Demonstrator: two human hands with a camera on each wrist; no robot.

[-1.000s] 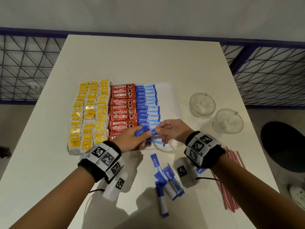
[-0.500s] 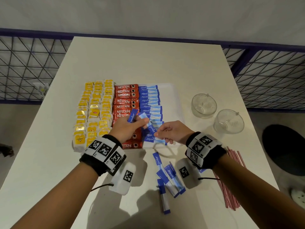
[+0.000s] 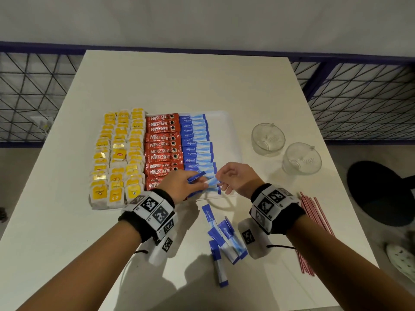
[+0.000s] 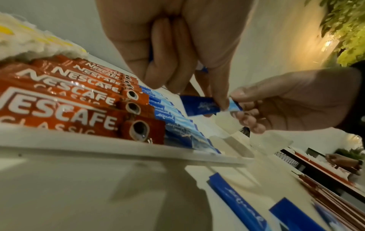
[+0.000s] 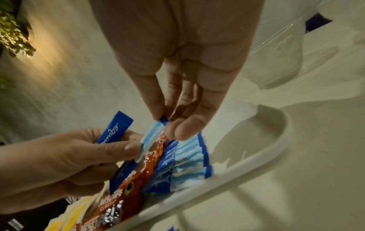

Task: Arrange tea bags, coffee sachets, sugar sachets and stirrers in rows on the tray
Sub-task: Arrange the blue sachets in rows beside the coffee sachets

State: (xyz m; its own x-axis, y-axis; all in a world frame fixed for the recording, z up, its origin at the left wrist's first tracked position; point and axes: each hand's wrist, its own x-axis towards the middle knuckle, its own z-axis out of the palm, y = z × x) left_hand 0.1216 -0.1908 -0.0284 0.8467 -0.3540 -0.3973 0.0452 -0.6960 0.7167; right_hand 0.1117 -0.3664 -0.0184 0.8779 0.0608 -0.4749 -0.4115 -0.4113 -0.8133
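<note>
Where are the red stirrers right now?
In the head view the stirrers lie bundled on the table at its right edge, off the tray, beside the person's right forearm and nearer the camera than the two glass bowls.

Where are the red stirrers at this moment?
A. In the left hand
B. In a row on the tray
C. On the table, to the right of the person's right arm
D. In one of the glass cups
C: the red stirrers lie in a loose bundle on the bare table, outside the tray, beside the right forearm.
</note>
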